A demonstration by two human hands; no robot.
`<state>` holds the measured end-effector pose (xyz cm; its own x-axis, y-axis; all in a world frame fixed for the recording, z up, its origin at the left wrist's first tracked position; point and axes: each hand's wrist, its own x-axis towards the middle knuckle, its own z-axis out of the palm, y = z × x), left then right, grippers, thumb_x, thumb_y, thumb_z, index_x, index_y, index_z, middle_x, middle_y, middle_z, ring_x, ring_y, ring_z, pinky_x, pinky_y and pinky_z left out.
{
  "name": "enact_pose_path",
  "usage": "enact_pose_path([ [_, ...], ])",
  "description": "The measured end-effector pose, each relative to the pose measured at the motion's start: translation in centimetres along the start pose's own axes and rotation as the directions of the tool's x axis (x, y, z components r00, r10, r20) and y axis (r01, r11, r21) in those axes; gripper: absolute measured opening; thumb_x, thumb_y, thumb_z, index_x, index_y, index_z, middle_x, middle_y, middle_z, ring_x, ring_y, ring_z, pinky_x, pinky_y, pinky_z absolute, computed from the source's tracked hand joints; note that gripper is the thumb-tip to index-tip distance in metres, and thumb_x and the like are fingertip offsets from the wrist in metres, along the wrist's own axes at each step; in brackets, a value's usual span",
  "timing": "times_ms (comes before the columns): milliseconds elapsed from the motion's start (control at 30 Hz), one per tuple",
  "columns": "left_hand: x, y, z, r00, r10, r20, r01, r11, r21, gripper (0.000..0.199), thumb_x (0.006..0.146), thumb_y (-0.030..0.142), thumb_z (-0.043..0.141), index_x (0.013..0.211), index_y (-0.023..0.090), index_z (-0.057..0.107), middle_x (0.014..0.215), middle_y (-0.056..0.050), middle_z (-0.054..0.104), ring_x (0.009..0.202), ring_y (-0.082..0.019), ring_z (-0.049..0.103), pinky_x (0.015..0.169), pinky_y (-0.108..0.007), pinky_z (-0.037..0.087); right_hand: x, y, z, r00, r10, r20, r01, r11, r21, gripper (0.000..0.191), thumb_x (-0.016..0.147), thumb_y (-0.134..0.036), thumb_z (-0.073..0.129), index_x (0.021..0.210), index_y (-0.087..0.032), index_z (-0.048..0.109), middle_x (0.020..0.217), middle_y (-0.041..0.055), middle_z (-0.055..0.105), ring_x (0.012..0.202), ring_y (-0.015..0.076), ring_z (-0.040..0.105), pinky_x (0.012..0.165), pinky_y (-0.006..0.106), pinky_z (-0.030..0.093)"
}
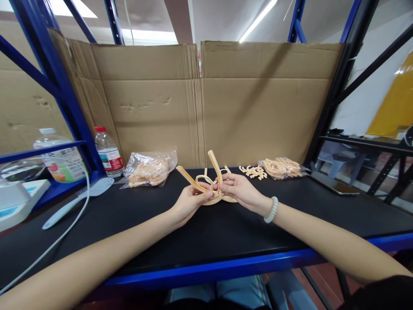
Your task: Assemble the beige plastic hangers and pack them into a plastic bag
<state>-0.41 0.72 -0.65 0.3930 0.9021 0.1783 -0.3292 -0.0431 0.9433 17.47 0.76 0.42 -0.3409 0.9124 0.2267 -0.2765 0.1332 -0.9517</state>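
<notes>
My left hand [191, 203] pinches a pale peach, flat curved strip [187, 175] whose free end slants up to the left. Between the fingers of my right hand [243, 190] is a similar strip [214, 163], standing almost upright. The two strips meet or nearly meet between my fingertips; whether they are one piece is hidden. Just behind and below my fingers, a pale ring-shaped frame [229, 199] with rounded loops and thin upright legs is partly covered by my hands. I cannot tell whether it touches the strips.
Clear bags of peach pieces lie at the left [151, 168] and right [281, 167], with small loose pieces [253, 172] beside the right one. A bottle [109, 156], a hairbrush [80, 199], a white cable [69, 228] and a phone-like slab [335, 184] are around. Cardboard [258, 112] walls the back.
</notes>
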Motion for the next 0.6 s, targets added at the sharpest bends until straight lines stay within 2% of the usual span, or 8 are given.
enact_pose_path([
  [167, 0.11, -0.13, -0.32, 0.999, 0.023, 0.036, -0.025, 0.999, 0.037, 0.026, 0.06, 0.02, 0.082, 0.074, 0.012, 0.062, 0.074, -0.001, 0.064, 0.077, -0.013, 0.061, 0.081, -0.026, 0.045, 0.02, -0.18, -0.12, 0.998, -0.068, -0.005, 0.067, 0.992, -0.104, 0.029, 0.062, -0.029, 0.079, 0.083, -0.016, 0.064, 0.081, 0.0016, 0.064, 0.076, 0.0133, 0.062, 0.075, 0.029, 0.052],
  [400, 0.13, -0.42, -0.48, 0.997, 0.066, 0.046, -0.071, 0.992, 0.106, 0.024, 0.06, 0.02, 0.081, 0.074, 0.013, 0.063, 0.075, -0.001, 0.063, 0.078, -0.014, 0.061, 0.082, -0.029, 0.045, -0.05, -0.28, -0.09, 0.996, -0.087, 0.003, 0.085, 0.968, -0.236, 0.028, 0.065, -0.031, 0.077, 0.086, -0.017, 0.063, 0.082, 0.0026, 0.066, 0.073, 0.0131, 0.062, 0.065, 0.026, 0.051],
  [600, -0.35, -0.37, -0.05, 0.996, 0.088, 0.025, -0.09, 0.988, 0.128, 0.022, 0.06, 0.02, 0.08, 0.071, 0.013, 0.063, 0.075, -0.001, 0.063, 0.078, -0.015, 0.061, 0.079, -0.028, 0.046, -0.26, -0.42, 0.22, 0.993, -0.112, 0.044, 0.12, 0.956, -0.267, 0.027, 0.062, -0.03, 0.077, 0.081, -0.017, 0.062, 0.077, 0.0016, 0.066, 0.072, 0.0151, 0.064, 0.069, 0.03, 0.053],
])
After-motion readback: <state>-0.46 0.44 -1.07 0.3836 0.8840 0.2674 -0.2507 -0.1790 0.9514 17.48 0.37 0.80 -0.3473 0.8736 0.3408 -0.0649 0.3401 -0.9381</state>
